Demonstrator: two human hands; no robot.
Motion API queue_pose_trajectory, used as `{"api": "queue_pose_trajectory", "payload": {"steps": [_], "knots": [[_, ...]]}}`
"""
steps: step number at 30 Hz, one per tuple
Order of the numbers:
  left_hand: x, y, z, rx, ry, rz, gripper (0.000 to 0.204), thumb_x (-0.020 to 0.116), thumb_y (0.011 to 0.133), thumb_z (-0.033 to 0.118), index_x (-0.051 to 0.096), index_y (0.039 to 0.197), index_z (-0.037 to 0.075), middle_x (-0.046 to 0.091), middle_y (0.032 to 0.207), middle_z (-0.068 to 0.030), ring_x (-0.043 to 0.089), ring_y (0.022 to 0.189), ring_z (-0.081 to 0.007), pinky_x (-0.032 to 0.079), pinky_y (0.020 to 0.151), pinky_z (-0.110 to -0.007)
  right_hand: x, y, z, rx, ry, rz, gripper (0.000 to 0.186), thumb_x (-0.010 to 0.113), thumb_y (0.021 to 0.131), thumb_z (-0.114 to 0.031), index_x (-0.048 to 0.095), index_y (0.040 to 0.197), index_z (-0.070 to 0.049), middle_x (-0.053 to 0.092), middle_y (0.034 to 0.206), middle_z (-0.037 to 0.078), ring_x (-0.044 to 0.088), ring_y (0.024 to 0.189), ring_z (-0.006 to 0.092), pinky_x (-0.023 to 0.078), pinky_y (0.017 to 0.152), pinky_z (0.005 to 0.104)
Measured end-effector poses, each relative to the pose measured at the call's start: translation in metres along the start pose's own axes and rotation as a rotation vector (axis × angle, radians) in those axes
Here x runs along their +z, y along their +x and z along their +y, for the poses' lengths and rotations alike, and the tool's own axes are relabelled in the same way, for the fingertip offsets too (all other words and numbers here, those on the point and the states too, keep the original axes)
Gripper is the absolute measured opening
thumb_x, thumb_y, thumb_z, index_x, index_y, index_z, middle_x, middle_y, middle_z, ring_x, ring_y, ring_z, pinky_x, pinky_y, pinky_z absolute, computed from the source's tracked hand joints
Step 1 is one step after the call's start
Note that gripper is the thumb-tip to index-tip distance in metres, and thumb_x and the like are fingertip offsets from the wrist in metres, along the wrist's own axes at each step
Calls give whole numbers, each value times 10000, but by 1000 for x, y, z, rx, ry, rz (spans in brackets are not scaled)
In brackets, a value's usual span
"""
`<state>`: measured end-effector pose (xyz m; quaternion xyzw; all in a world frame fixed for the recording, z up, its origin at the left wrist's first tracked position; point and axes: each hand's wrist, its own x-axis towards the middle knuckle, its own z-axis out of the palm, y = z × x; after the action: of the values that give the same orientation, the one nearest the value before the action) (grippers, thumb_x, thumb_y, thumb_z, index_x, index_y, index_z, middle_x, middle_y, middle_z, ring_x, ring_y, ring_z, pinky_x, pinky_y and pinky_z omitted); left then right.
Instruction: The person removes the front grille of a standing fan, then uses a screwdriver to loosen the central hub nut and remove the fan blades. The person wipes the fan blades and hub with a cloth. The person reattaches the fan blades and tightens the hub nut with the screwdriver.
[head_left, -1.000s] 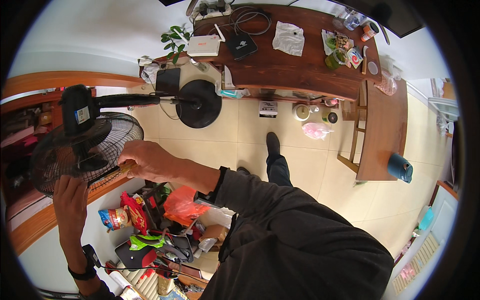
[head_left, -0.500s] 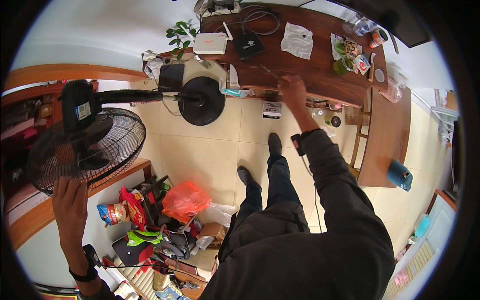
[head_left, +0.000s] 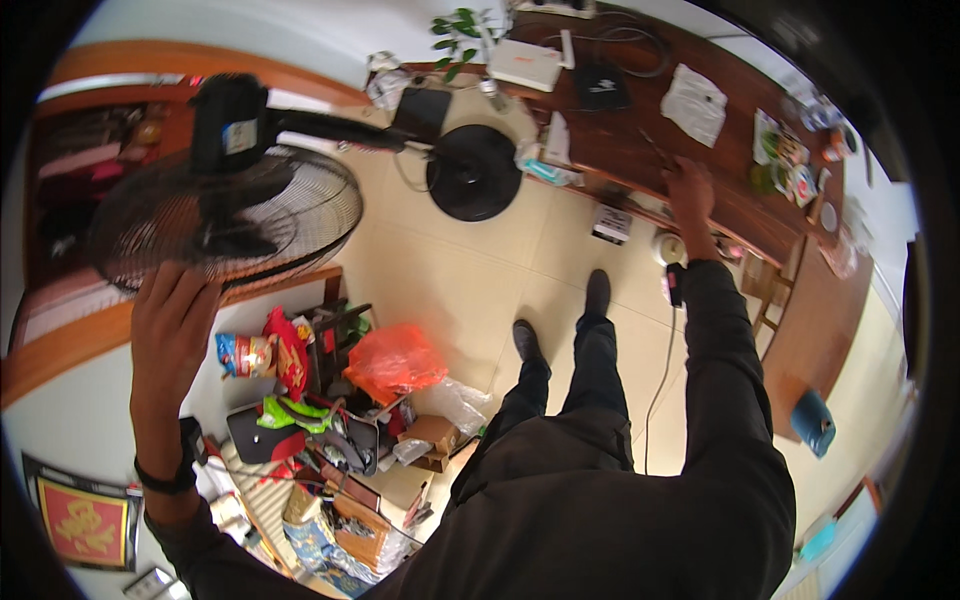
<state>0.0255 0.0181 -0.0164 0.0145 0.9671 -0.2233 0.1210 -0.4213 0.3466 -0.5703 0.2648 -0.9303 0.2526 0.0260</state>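
Observation:
At the left, a black pedestal fan [head_left: 235, 135] leans out over the floor, its wire guard [head_left: 325, 205] facing down and its round base [head_left: 474, 172] by the desk. My left hand [head_left: 178, 310] has its fingers bent over the near rim of that guard. Above the front edge of the dark wooden desk, my right hand [head_left: 690, 195] is closed. A thin rod-like tool [head_left: 652, 143] sticks out of it toward the far left; its exact kind is too blurred to tell.
On the desk [head_left: 625, 150] are a white router [head_left: 525, 65], a black box [head_left: 602, 88], a crumpled white sheet [head_left: 694, 105] and a jar [head_left: 768, 178]. Bags, including a red plastic bag [head_left: 398, 360], crowd the lower left. A wooden bench [head_left: 825, 340] stands right.
The whole view has swung, so the fan and desk appear farther right. My left hand stays on the guard, and my right hand still holds the thin tool over the desk edge.

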Motion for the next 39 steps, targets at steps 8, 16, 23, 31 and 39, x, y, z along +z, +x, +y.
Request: {"api": "queue_pose_trajectory", "payload": {"steps": [8,16,23,31,39], "knots": [[8,-13,-8,15,37,52,195,684,748,116,644,926,47,587,973,-54,591,972,-245,497,812,-382,-26,-18,-99,-95,420,-82,398,769,934,-293,727,1265,-75,752,1097,130,717,989,273,567,897,401],[9,-16,-8,9,63,148,183,737,761,115,621,892,62,562,935,-47,581,953,-244,501,806,-378,-135,-141,-447,-398,1392,-408,289,820,875,-48,741,1152,-59,649,943,60,668,872,184,546,757,310],[21,-23,-13,45,76,246,216,773,774,139,609,897,69,548,913,-51,574,940,-256,512,808,-385,-181,-141,-554,-370,1193,11,318,854,802,-108,746,1101,-91,641,973,65,662,946,282,557,768,394],[35,-24,-11,-7,145,390,169,736,777,133,621,897,102,596,883,-15,609,974,-203,516,771,-332,-179,-143,-568,-447,1115,189,252,845,794,-71,782,1034,-112,634,950,47,646,909,258,557,732,372],[25,-44,-16,-8,135,480,174,725,811,123,589,916,97,593,889,-31,613,950,-221,520,786,-346,-174,-142,-570,-467,1058,289,214,825,816,-53,780,1015,-120,683,944,27,680,884,253,566,714,363]]}}
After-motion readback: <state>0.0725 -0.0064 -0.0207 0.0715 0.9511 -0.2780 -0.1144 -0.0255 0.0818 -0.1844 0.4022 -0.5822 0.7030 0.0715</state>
